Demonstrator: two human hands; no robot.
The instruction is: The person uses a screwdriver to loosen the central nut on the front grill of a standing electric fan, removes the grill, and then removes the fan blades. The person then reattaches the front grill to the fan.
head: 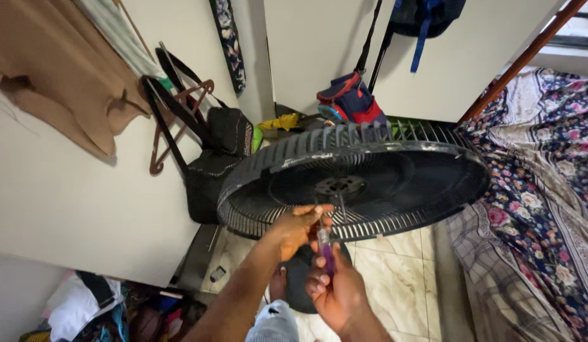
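Note:
A big round black fan grille [395,158] lies tilted in the middle of the view, its hub [340,186] facing me. My right hand [335,291] grips the purple handle of a screwdriver [325,248] that points up at the grille below the hub. My left hand [298,226] pinches the screwdriver's metal shaft near its tip, right at the grille's lower ribs. A dark round part [300,278] sits on the floor under my hands, partly hidden by them.
A bed with a flowered cover [547,190] fills the right side. Black bags [221,149] and a hanger [170,136] hang on the left wall beside a brown garment [59,69]. A red-blue bag [351,101] stands behind. Clothes [85,307] pile at bottom left on the tiled floor [395,272].

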